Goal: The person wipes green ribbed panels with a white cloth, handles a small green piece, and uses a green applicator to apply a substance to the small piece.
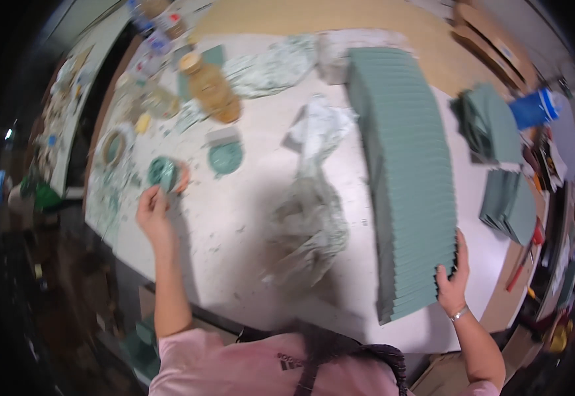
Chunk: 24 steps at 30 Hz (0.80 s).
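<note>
Seemingly at the pot: my left hand has its fingertips drawn together by the near side of the green-filled pot, though blur hides whether they pinch anything. My right hand open, spread along the near right edge of the long green stack on the white table. Next move probably calls for a light left touch, steady right (loose-looking layers). Count: one pot, one stack, one amber bottle, two smaller green bundles rightward.

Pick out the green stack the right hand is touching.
The long stack, its right edge against the right hand; both shorter green bundles lie farther right, untouched.
</note>
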Each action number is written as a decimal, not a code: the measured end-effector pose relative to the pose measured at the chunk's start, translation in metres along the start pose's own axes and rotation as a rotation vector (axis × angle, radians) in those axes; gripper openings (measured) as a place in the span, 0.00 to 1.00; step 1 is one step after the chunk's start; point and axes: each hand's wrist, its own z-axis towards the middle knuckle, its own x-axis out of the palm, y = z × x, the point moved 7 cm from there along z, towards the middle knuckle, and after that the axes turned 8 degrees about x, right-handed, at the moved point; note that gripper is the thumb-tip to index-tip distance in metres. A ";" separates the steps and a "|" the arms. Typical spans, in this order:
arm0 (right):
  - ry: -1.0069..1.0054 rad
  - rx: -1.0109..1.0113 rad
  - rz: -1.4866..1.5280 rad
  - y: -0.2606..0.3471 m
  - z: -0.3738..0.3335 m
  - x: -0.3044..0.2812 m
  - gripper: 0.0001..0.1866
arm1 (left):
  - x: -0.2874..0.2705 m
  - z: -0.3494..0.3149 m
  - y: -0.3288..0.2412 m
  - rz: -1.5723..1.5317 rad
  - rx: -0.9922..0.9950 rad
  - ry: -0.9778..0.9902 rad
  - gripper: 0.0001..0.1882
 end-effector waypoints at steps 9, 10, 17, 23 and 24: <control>-0.015 0.022 0.027 -0.005 0.001 0.001 0.42 | -0.023 0.026 0.036 -0.013 -0.034 -0.092 0.06; -0.018 0.022 0.025 -0.007 0.001 0.001 0.42 | -0.020 0.029 0.036 -0.009 -0.022 -0.075 0.06; -0.026 0.032 0.011 -0.002 -0.002 0.001 0.41 | -0.017 0.042 0.040 0.195 0.075 -0.073 0.06; -0.037 0.050 -0.012 -0.003 -0.001 0.001 0.42 | 0.022 0.028 -0.033 0.747 0.598 -0.128 0.12; -0.038 0.049 -0.003 -0.004 -0.002 0.000 0.43 | 0.052 0.028 -0.034 0.652 0.632 0.071 0.14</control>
